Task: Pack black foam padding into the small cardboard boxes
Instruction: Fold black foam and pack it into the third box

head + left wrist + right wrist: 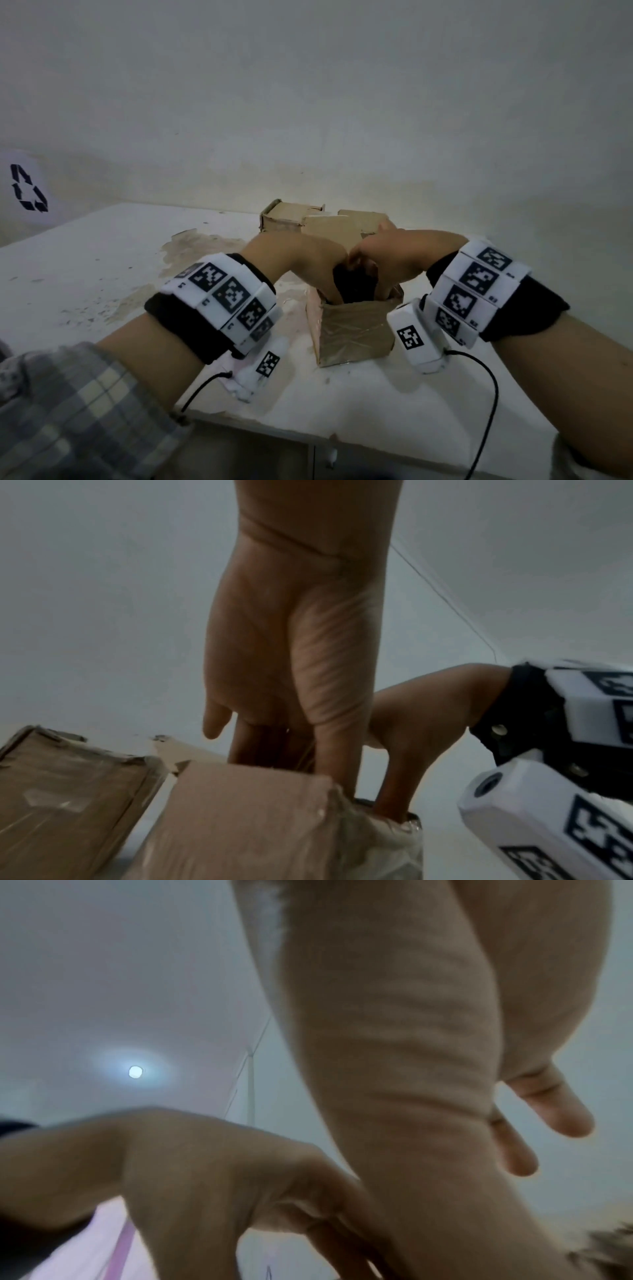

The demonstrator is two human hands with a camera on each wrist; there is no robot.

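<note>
Fingers of the left hand [301, 260] and right hand [387, 260] press black foam padding [354, 286] straight down into the small brown cardboard box [352, 329] at frame centre, gripping nothing; seating it fully likely comes next.

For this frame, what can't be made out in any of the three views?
- How deep the black foam sits in the near box: head view, both hands cover the opening.
- Left hand fingertips: left wrist view, hidden below the box rim.
- Right hand fingertips: right wrist view, cut off by the bottom edge and blurred.
- Contents of the far boxes: head view, hands in front.
</note>
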